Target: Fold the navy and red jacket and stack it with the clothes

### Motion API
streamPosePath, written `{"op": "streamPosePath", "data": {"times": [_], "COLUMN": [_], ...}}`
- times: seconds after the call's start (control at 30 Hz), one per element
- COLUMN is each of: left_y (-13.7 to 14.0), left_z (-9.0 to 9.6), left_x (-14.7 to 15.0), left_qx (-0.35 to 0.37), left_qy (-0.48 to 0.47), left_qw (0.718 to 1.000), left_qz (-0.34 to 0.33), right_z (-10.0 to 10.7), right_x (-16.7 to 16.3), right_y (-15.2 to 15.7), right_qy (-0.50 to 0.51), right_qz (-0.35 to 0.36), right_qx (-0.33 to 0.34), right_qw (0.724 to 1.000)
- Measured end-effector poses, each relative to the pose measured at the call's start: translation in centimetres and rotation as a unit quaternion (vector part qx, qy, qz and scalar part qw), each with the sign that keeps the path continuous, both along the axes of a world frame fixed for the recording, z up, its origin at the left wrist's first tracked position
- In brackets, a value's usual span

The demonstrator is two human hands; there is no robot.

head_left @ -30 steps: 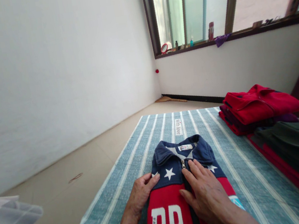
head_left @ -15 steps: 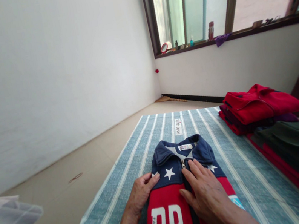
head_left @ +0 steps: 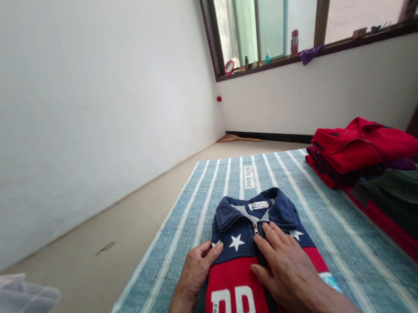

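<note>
Jacket point(head_left: 250, 256) lies folded on the striped mat point(head_left: 328, 243), collar away from the person. Right hand point(head_left: 288, 271) presses flat and open on its zipper line; left hand point(head_left: 198, 270) curls over the jacket's left edge.

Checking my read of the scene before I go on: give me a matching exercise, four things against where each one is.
Things:
1. left hand
2. right hand
3. folded red garments
4. white label

Places:
A. stacked at the mat's far right edge
B. flat on the jacket front, fingertips by the zip
C. at the jacket's left edge, fingers on the navy star band
D. on the striped mat, beyond the jacket collar

Pairs: 1-C, 2-B, 3-A, 4-D
</note>
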State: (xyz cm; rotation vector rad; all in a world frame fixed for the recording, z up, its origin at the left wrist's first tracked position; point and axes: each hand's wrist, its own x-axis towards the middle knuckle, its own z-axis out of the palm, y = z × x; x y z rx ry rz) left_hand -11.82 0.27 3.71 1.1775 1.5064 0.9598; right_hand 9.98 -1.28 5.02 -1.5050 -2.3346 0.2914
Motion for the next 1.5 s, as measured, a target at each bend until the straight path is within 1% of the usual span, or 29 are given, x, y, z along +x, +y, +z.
{"op": "streamPosePath", "data": {"times": [0.3,0.67,1.03,1.27,1.5], "left_y": [-0.07,-0.14,0.09,0.09,0.13], "left_z": [0.22,0.31,-0.13,-0.19,-0.21], "left_x": [0.08,0.25,-0.1,-0.1,-0.14], "left_qx": [-0.001,-0.008,0.001,-0.002,-0.005], "left_qy": [-0.003,-0.011,0.014,0.006,0.0], "left_qw": [1.0,1.0,1.0,1.0,1.0], "left_qz": [0.002,0.008,0.001,0.002,0.003], "right_z": [-0.06,-0.28,0.0,0.17,0.14], "right_x": [-0.04,-0.12,-0.05,-0.03,0.0], "right_y": [0.42,0.46,0.11,0.16,-0.07], "right_qy": [0.0,-0.001,-0.003,0.002,0.005], "right_qz": [-0.003,0.003,0.0,0.0,0.0], "right_qx": [0.015,0.001,-0.004,-0.008,0.004], "right_qw": [1.0,1.0,1.0,1.0,1.0]}}
